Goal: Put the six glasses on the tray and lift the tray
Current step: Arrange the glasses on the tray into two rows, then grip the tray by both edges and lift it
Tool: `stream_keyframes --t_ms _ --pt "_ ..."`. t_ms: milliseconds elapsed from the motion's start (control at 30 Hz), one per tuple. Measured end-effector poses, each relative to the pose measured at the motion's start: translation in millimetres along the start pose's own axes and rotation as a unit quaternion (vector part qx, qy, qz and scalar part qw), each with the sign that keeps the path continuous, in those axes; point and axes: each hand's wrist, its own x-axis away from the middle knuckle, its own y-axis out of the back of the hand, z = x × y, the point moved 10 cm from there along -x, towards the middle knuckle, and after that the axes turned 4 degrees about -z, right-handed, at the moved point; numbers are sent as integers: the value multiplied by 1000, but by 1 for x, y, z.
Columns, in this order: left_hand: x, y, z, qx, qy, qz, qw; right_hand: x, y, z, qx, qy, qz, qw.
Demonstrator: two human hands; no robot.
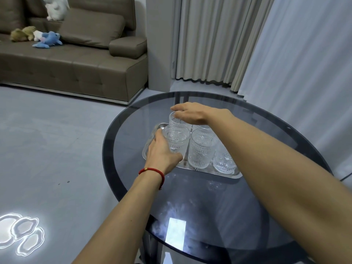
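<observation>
We are setting two glasses down on the tray [224,173], which is sitting on the round dark glass table [209,210], a little beyond its middle. Our right hand [190,113] is coming over the top and gripping the far-left glass [178,121] by its rim, fingers curled down around it, so it can drop into the back corner without knocking its neighbours. Our left hand [162,151] is wrapping the near-left glass [176,138] from the side, palm against its wall, probably to steady it and nudge it close to the middle glass [202,147]. Another glass [223,161] is standing at the near right corner, and the rim of one more is peeking out under our right wrist; we cannot tell whether a sixth is hidden behind the arm. The glasses are packed tight, likely so the tray balances when lifted. Both forearms are reaching forward, the right crossing above the tray, the left, wearing a red bracelet [152,171], coming in low from the left edge.
</observation>
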Motion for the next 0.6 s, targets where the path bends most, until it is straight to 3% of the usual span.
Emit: stream_keyframes --t_ms 233,333,400,500,600 --pt "-4 15 14 -39 -34 -66 996 74 56 -40 -30 6 -194 981" --pt "-4 15 28 -94 -41 -73 992 135 73 -93 -108 -69 -323 938" --pt "-2 8 38 -139 -59 -50 987 176 56 -137 -164 -168 -363 902" --pt "2 0 49 -171 -85 -30 981 207 -9 -174 -171 -282 -251 910" --pt "5 -2 56 -193 -115 -34 974 204 -54 -166 -164 -243 -138 946"
